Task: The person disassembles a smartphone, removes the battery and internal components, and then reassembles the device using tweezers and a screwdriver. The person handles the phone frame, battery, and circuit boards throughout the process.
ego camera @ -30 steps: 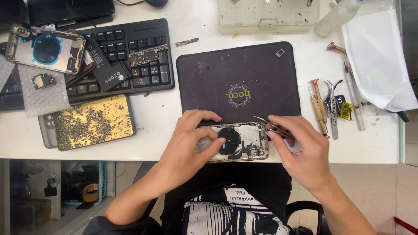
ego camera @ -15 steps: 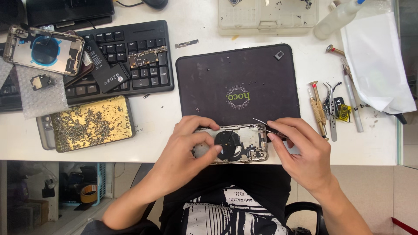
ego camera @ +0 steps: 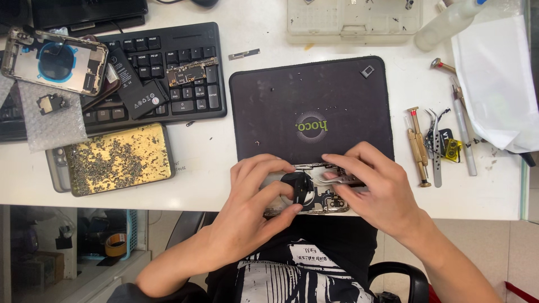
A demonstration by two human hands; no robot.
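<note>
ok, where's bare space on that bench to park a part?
The upper half of the dark mat is mostly bare, between the keyboard and the screwdrivers. A white strip of table lies below the keyboard. It is crowded at the mat's near edge, where both hands hold the opened phone.

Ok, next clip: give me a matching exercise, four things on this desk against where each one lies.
Things:
1. opened phone
2. keyboard
3. screwdrivers
4. gold plate

Places:
A. right of the black mat
B. between the left hand and right hand
C. far left, at the desk's front edge
D. left of the mat, towards the back

Pairs: 1-B, 2-D, 3-A, 4-C
</note>
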